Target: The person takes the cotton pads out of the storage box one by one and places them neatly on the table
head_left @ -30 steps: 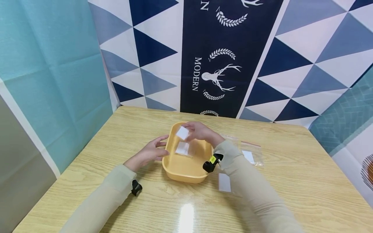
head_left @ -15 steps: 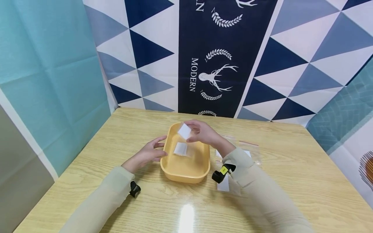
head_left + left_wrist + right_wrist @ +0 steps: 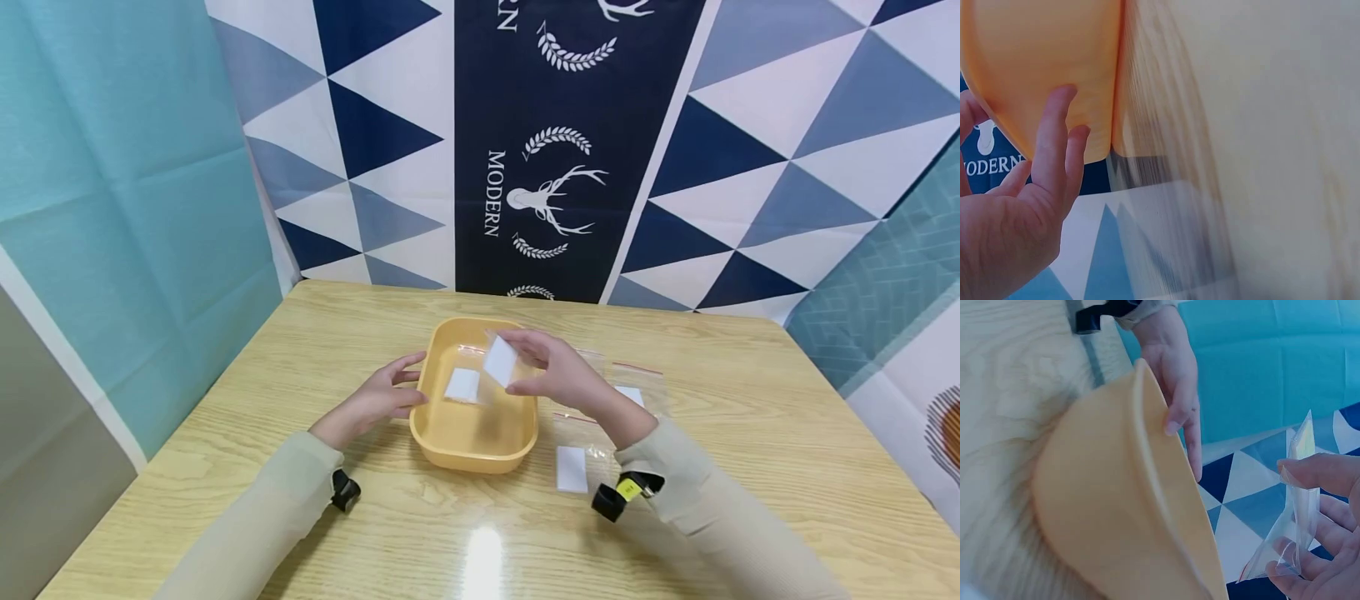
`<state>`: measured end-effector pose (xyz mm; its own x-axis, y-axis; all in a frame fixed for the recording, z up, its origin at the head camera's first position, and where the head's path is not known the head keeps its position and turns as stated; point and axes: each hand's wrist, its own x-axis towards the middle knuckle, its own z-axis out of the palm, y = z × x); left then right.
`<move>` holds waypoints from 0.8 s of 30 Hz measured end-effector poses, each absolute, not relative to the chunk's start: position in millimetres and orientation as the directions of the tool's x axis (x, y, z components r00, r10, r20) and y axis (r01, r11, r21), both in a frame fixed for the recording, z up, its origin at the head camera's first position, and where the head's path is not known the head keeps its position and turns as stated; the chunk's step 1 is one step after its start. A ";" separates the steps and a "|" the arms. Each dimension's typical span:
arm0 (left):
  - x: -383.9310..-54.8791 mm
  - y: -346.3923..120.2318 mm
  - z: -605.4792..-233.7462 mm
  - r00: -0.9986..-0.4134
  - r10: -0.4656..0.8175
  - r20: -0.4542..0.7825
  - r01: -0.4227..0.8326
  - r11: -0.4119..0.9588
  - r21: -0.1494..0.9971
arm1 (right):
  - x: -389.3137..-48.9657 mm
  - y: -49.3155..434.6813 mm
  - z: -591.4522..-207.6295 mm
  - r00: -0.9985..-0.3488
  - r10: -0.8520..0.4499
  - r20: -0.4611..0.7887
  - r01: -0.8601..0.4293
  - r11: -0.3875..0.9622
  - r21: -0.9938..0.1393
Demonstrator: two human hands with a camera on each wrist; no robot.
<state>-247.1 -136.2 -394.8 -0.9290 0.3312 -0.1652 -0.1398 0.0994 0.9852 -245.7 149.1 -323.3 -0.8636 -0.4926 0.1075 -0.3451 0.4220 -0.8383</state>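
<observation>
My left hand (image 3: 375,397) holds the left side of a yellow-orange plastic basin (image 3: 474,460), its thumb over the rim and its other fingers spread against the outer wall in the left wrist view. Above the basin's right half, my right hand (image 3: 558,371) pinches a small clear zip bag (image 3: 500,362) with a flat white piece inside. In the right wrist view that bag (image 3: 1300,506) hangs between thumb and fingertips. Another bag with a white piece (image 3: 462,385) lies on the basin floor, partly overlapped by the held one.
Right of the basin, a clear zip bag with a white piece (image 3: 572,469) lies on the wooden table (image 3: 360,550). Behind the right forearm is another such bag (image 3: 645,383), partly covered. A patterned cloth (image 3: 397,133) hangs at the table's back edge.
My right hand has drawn back to the right with the zip bag, from the basin's far left part to above its right half. The left hand stays at the rim.
</observation>
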 end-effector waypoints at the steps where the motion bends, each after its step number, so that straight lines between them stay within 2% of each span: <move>1: -246.8 -136.6 -394.8 -0.929 0.333 -0.165 -0.139 0.099 0.985 | -242.5 152.3 -324.5 -0.866 -0.488 0.109 -0.344 0.424 -0.838; 12: -245.8 -138.8 -392.0 -0.923 0.350 -0.160 -0.141 0.080 0.987 | -214.6 185.3 -339.1 -0.881 -0.448 0.155 -0.369 0.442 -0.818; 24: -245.7 -136.6 -392.7 -0.921 0.357 -0.155 -0.134 0.083 0.988 | -188.7 222.4 -348.1 -0.890 -0.415 0.188 -0.402 0.522 -0.752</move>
